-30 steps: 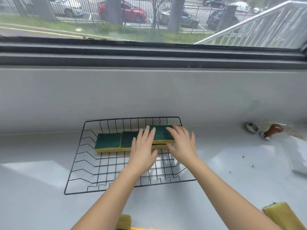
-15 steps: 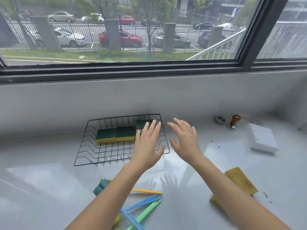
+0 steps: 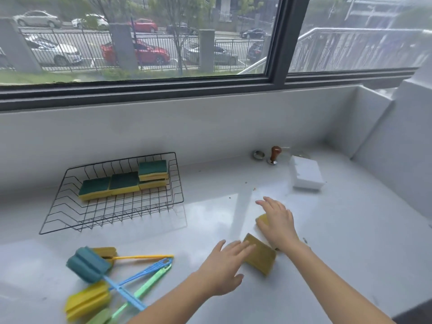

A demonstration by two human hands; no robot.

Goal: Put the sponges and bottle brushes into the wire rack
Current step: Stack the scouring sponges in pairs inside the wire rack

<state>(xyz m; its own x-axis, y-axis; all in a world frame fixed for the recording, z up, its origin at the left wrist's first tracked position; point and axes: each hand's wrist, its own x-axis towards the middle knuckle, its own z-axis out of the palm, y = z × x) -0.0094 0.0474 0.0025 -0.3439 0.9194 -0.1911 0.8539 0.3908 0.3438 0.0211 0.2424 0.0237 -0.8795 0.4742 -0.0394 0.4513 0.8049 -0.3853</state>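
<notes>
A glossy pale grey tabletop (image 3: 339, 230) is being lit by daylight, and a bright band is being reflected across its middle. It is being enclosed by a plain white upstand wall (image 3: 163, 134) at the back and a white side wall (image 3: 397, 148) on the right. Above, a wide dark-framed window (image 3: 279, 43) is being divided by one upright mullion. Through the glass, a black metal railing fence (image 3: 77, 50), grey concrete posts, parked cars, trees and grass are being shown.
</notes>
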